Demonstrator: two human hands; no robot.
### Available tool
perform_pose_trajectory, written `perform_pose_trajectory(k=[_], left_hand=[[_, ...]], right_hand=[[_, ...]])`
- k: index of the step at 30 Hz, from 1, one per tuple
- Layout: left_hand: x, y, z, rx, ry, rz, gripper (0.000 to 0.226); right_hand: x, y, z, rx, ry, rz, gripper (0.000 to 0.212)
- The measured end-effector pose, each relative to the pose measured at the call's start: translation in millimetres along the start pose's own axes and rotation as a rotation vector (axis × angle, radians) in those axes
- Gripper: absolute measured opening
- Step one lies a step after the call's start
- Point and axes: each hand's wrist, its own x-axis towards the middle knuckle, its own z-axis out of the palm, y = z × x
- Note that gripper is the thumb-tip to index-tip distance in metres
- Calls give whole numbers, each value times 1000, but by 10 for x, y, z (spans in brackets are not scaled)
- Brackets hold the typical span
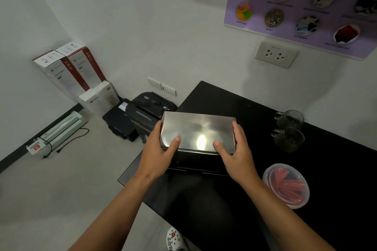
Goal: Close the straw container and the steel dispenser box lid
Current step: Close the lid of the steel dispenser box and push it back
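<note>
— While both my hands sit on the steel lid (197, 132), where is it?

— On the dispenser box (195, 162), near the left edge of the black table (234, 100).

— My left hand (158, 152) clasps the lid's left end, thumb flat on top. My right hand (237, 151) clasps the right end the same way, fingers curled over the edge.

— And the straw container (285, 185)?

— Right of my right forearm, red straws inside, clear lid on top; sealed or not, I cannot tell.
</note>
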Motion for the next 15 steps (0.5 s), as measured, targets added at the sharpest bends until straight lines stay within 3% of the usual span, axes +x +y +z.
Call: perform_pose_trajectory(k=[5,15], left_hand=[[-62,31,8,-83,6,-11,57],[307,12,9,-124,-64,8,50]], right_hand=[[-21,56,-14,39,-25,21,103],[174,97,15,91,3,-2,105]])
